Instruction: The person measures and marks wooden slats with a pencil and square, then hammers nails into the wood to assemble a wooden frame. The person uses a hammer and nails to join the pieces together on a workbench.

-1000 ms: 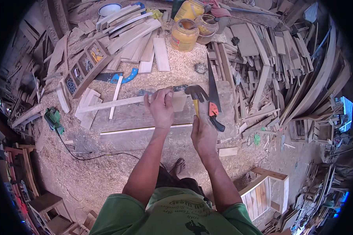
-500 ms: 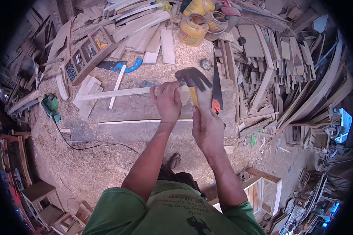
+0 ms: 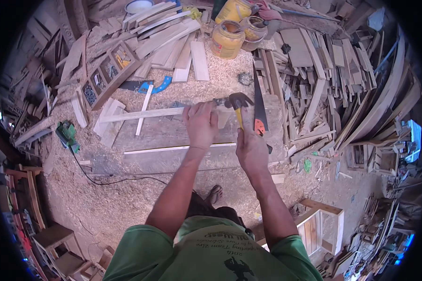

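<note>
My left hand [image 3: 201, 126] is closed over the right end of a long, pale wooden strip [image 3: 145, 114], which lies across a dusty wooden work board [image 3: 169, 133]. In my right hand [image 3: 252, 154] is a claw hammer [image 3: 240, 100] with a dark head and yellow handle. The hammer head is just right of my left fingertips, beside a small dark piece I cannot make out. A thin light strip [image 3: 173, 149] lies nearer to me on the board. Right of the hammer lies a handsaw [image 3: 259, 105] with an orange-red handle part.
A divided wooden tray [image 3: 111, 75] with small hardware and a blue-handled saw [image 3: 162, 85] lie far left. Yellow tubs [image 3: 228, 42] stand at the back. A green corded power tool [image 3: 67, 135] sits at left. Stacked offcuts [image 3: 309, 84] fill the right side.
The hammer head, blurred and larger before, now shows sharply, lower and slightly to the right. My left hand stays on the strip. The whole view has shifted a little.
</note>
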Motion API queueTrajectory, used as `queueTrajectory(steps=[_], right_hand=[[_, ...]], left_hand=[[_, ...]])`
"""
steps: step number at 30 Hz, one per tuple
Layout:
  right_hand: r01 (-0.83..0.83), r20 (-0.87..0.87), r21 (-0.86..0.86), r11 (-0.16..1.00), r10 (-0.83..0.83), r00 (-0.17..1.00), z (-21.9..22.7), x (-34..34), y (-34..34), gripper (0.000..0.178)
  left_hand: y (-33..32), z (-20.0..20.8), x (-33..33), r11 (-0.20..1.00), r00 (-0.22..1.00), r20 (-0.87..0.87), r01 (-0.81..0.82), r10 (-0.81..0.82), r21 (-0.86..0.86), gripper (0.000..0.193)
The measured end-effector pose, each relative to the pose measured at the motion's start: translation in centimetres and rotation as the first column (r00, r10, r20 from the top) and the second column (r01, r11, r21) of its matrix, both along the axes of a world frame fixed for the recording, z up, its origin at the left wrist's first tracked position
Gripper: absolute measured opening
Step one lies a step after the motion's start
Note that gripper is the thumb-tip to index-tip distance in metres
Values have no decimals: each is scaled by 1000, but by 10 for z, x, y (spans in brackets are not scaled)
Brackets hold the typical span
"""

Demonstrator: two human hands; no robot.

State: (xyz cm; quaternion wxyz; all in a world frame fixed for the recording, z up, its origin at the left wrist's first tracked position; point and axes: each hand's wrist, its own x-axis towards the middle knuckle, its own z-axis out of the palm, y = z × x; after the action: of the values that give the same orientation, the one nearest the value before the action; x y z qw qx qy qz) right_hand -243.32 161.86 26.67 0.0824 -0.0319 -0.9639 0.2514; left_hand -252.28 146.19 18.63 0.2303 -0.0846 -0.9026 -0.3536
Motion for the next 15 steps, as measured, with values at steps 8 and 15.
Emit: queueTrajectory(steps=[8,15], right_hand=[[15,-9,40,999,-14,1000,-47,7,11,59],[-59,-81,-22,998,57,995,1,15,12,65]], left_hand=[[-53,20,-41,912,925,286,324,-250,-253,32],[-46,10,-23,941,967,34,255,-254,-221,27]])
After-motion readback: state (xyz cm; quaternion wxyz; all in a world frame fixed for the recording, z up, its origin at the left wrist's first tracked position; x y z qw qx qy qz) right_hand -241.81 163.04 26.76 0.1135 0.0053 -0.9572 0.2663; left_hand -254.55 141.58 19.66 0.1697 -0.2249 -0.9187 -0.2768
